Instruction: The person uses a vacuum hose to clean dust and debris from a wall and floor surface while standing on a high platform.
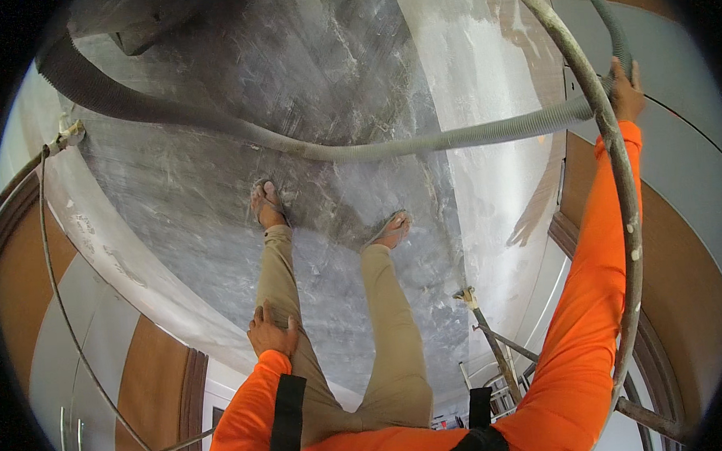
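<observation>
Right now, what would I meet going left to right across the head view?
Thin cord → left hand → right foot → wrapped pole tip right of the feet → right hand.

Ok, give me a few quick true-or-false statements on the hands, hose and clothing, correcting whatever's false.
1. The right hand is on the corrugated hose. True.
2. The left hand is raised overhead. False: it rests on the left trouser leg.
3. Both sleeves are orange. True.
4. The feet are in closed boots. False: they are in open footwear, toes showing.
5. The trousers are tan. True.
</observation>
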A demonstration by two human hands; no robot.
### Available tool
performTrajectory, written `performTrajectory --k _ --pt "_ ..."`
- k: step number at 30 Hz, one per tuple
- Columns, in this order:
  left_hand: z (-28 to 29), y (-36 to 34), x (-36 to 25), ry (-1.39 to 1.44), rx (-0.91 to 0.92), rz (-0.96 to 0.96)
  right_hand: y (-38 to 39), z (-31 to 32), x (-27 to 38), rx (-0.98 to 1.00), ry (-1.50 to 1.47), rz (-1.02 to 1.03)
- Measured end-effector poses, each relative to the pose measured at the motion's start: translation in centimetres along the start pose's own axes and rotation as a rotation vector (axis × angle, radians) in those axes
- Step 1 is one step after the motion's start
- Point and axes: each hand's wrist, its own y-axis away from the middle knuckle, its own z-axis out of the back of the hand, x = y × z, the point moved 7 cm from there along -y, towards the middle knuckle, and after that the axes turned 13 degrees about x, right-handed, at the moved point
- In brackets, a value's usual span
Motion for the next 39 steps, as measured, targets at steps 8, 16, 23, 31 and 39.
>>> performTrajectory --k 8,16,23,31,39 --pt "0.2 0.2 -0.5 0.001 0.003 -0.021 -0.6 0.4 -5.4 0.283 0.442 -0.046" --pt "0.3 0.4 -0.2 -0.010 0.012 -0.002 4.9 2.2 -2.6 0.186 0.165 -0.157" --pt "0.0 0.6 0.1 -0.029 -0.017 -0.010 5.8 4.1 -3.7 0.141 0.249 -0.174" --pt "-0.5 0.9 -0.1 -0.015 -0.045 -0.031 6.9 6.8 -5.3 0.086 0.278 -0.161" --pt "-1.6 0.6 0.5 -0.034 -0.059 -0.023 5.6 10.5 -12.2 0.050 0.282 -0.153"
